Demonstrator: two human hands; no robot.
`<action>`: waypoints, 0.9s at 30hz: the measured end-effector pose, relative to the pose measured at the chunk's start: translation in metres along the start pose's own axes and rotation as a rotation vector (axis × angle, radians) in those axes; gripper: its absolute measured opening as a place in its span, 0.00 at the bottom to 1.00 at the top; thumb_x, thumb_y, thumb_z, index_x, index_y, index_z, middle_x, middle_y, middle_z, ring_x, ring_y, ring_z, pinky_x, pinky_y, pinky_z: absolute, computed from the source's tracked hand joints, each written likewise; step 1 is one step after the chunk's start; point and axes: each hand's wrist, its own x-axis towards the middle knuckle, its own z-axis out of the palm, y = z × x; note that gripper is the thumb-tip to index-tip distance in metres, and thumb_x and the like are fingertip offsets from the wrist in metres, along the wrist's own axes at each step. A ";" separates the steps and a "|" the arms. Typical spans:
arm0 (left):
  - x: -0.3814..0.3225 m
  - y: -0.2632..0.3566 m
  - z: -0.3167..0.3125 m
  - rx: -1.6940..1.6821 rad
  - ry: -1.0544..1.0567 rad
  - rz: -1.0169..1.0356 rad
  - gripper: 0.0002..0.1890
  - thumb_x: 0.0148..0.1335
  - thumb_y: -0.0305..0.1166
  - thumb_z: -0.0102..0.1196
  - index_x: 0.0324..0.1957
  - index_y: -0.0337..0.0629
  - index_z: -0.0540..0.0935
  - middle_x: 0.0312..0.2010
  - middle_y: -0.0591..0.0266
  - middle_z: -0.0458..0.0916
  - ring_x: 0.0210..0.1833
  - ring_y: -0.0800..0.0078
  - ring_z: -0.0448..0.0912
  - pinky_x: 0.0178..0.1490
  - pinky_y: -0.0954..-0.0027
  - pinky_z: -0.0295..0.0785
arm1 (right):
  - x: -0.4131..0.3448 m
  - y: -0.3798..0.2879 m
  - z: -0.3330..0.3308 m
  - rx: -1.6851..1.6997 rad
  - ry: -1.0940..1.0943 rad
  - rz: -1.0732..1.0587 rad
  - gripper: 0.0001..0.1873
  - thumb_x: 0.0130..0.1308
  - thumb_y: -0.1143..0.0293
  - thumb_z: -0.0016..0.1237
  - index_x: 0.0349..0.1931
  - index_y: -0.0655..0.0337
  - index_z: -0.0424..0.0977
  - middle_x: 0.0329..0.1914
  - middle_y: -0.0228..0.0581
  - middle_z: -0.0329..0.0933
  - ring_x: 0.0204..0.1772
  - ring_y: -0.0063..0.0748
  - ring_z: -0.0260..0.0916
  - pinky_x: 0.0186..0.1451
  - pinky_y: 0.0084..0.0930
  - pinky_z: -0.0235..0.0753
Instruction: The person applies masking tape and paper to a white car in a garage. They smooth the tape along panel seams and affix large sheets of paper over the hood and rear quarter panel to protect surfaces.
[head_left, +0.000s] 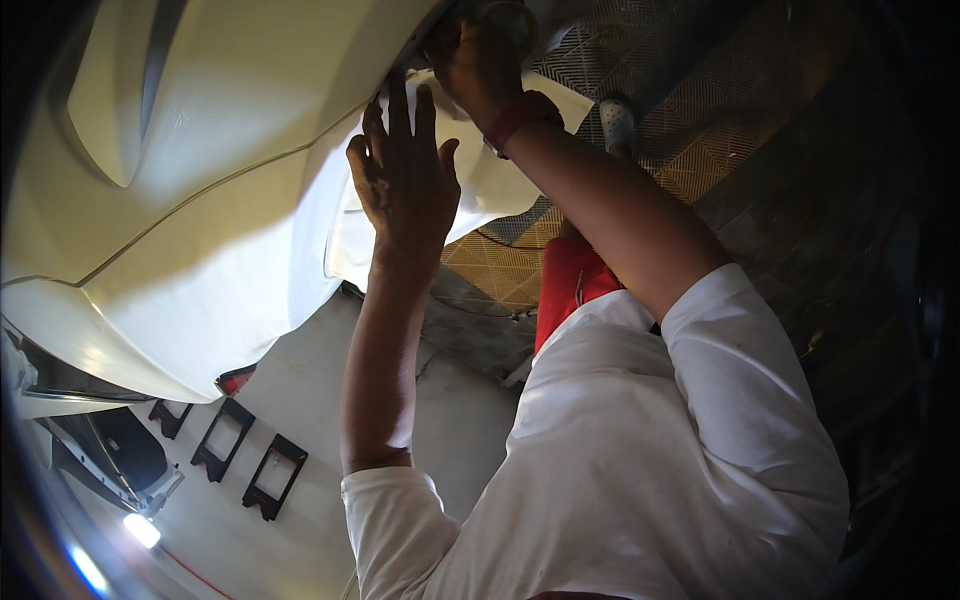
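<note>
My left hand (405, 180) is spread out, fingers apart and thumb out to the side. Its fingertips reach the lower edge of a pale vehicle body panel (247, 97), near the wheel arch, and overlap a loose pale sheet (499, 169). Above and to its right, my right hand (478, 67) bends in toward the same dark edge. Its fingers are in deep shadow, so what they hold, if anything, is hidden. The sheet, which looks like film, hangs below both hands, with one corner jutting out past the right wrist. A dark red wristband (525, 120) circles that wrist.
Black rectangular frames (275, 478) lie on the grey floor (315, 390) at lower left, near a bright lamp (141, 529). Yellow and grey grid tiles (495, 266) cover the floor at right, crossed by a thin red hose (472, 307). A clog-type shoe (617, 120) stands there.
</note>
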 end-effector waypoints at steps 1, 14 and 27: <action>0.000 0.004 -0.001 -0.045 0.005 -0.031 0.36 0.67 0.47 0.67 0.75 0.55 0.72 0.81 0.59 0.64 0.77 0.55 0.66 0.71 0.50 0.61 | -0.002 -0.001 -0.001 -0.018 0.033 -0.031 0.14 0.70 0.60 0.57 0.37 0.64 0.82 0.37 0.57 0.85 0.44 0.57 0.83 0.47 0.50 0.81; -0.133 0.095 0.042 -0.665 0.019 -0.292 0.34 0.65 0.39 0.70 0.73 0.54 0.75 0.78 0.51 0.67 0.76 0.45 0.66 0.76 0.42 0.61 | -0.033 0.017 -0.111 0.074 0.050 -0.146 0.08 0.72 0.65 0.61 0.47 0.55 0.84 0.43 0.38 0.87 0.52 0.39 0.80 0.55 0.35 0.80; -0.137 0.153 0.041 -1.351 0.073 -0.455 0.21 0.73 0.33 0.65 0.65 0.40 0.81 0.63 0.49 0.82 0.61 0.55 0.81 0.66 0.55 0.76 | -0.052 0.079 -0.159 -0.118 -0.155 -0.060 0.14 0.76 0.61 0.59 0.55 0.57 0.85 0.47 0.34 0.87 0.48 0.28 0.80 0.49 0.30 0.79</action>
